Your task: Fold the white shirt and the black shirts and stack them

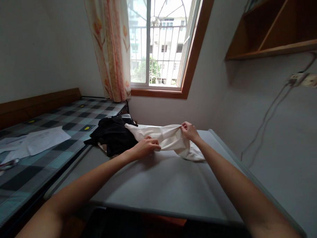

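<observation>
A white cloth garment (168,136) is stretched between my hands above the grey table (160,185). My left hand (148,146) is closed on its near edge, fingers curled. Farther right, my right hand (189,130) pinches its upper edge. Part of the cloth hangs down and lies on the table below my right wrist, while its left end reaches a heap of black clothes (113,134). The heap rests at the table's back left corner.
On the left stands a bed with a checked cover (82,111), bearing papers (42,140). A curtain (114,47) hangs beside the window. A wooden shelf (273,50) and a socket with cables (296,78) are on the right wall.
</observation>
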A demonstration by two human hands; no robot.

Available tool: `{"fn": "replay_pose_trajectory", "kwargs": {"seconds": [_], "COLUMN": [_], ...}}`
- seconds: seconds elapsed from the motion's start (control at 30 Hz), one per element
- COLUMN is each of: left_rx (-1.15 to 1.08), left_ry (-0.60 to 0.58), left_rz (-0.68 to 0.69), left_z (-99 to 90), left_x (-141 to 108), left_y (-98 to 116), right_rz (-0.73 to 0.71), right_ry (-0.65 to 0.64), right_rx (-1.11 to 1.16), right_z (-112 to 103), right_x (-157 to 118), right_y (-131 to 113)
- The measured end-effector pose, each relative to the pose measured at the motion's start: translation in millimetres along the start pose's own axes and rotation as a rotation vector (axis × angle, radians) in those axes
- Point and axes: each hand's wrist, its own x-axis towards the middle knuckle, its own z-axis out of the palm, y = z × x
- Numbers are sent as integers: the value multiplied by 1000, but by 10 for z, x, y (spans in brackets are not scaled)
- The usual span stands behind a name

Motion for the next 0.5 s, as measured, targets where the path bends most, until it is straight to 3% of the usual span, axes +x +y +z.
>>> {"fn": "replay_pose_trajectory", "kwargs": {"seconds": [0.13, 0.23, 0.33, 0.5], "left_rx": [-30, -61, -122, -315], "left_ry": [244, 401, 455, 554], "left_rz": [-67, -166, -221, -348], "left_z": [-229, -333, -366, -422], "left_x": [-181, -321, -443, -502], "left_y": [-197, -343, -432, -455], "right_rz": [54, 75, 158, 380], "right_ry": [214, 245, 269, 270], "right_rx": [81, 47, 62, 583], "right_z": [-373, -524, -543, -552], "right_x": [126, 53, -67, -74], "right_y": [344, 650, 888, 851]}}
